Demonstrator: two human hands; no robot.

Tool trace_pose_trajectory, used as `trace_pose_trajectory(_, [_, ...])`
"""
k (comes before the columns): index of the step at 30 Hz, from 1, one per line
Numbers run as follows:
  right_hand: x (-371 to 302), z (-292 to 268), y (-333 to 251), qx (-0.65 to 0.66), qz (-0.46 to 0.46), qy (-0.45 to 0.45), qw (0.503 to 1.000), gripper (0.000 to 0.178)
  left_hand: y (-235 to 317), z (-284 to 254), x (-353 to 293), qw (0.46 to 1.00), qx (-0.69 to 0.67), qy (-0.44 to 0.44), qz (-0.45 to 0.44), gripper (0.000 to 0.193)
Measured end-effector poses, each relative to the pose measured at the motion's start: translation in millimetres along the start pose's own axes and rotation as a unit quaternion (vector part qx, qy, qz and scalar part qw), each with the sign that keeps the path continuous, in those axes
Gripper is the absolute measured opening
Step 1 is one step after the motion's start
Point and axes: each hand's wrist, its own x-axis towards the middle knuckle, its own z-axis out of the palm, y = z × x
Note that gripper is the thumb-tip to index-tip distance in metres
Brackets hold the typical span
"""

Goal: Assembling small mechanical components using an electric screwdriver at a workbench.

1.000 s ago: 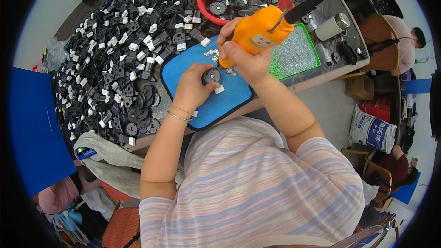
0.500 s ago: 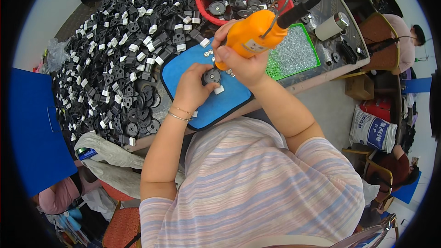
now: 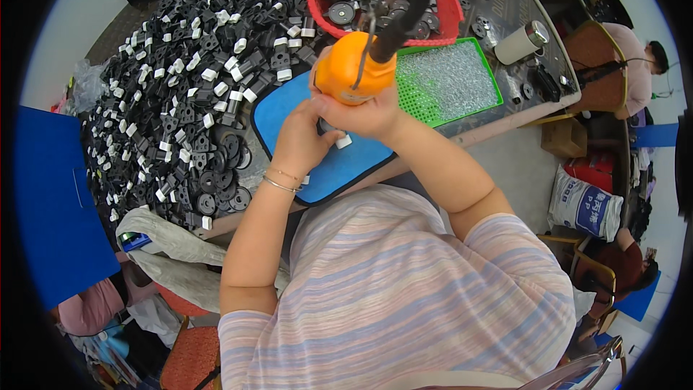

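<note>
My right hand [image 3: 377,114] is wrapped around an orange electric screwdriver [image 3: 352,65], which stands upright over the blue mat [image 3: 346,172] and hangs from a spring and black cable. Its tip is hidden beneath the body and my fingers. Against the mat, my left hand [image 3: 299,136] pinches a black wheel part with a white end piece [image 3: 343,141] between thumb and fingers. Most of that part is covered by my two hands, which meet under the screwdriver.
A large heap of black and white parts [image 3: 180,101] spreads over the left of the table. Behind the mat stands a red basket [image 3: 452,14] of wheel parts. To the right lie a green tray [image 3: 419,99] of small metal pieces and a flask [image 3: 520,43]. Other people sit nearby.
The screwdriver has swung left and from a slant to upright, over the part in my left hand. My right hand moved with it; my left hand has stayed in place.
</note>
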Motion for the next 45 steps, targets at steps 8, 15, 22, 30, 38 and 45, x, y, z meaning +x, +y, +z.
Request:
trace_pose_trajectory(8, [16.5,-8.7,-11.2,0.14,0.146,0.049,0.978,0.025,10.6,-5.6,3.4,0.995,-0.01,-0.045,-0.091,0.04])
trace_pose_trajectory(15, [4.8,-69.1,-17.1,0.019,-0.017,0.207,0.978,0.017,11.7,-6.4,0.9,0.996,-0.006,-0.034,-0.08,0.043])
trace_pose_trajectory(22, [-3.8,-84.6,10.2,-0.023,0.047,0.258,0.965,0.016,10.4,-5.3,1.0,0.996,0.004,-0.04,-0.08,0.042])
trace_pose_trajectory(30, [-3.8,-84.9,19.5,-0.032,0.03,0.25,0.967,0.018,9.8,-3.5,-0.5,0.997,0.005,-0.031,-0.073,0.043])
trace_pose_trajectory(38, [-4.5,-84.2,19.2,-0.018,0.031,0.249,0.968,0.019,10.8,-4.1,0.2,0.997,0.011,-0.033,-0.076,0.043])
trace_pose_trajectory(45, [-3.5,-85.6,18.9,-0.028,0.036,0.251,0.967,0.017,9.9,-3.8,0.2,0.997,0.007,-0.032,-0.075,0.043])
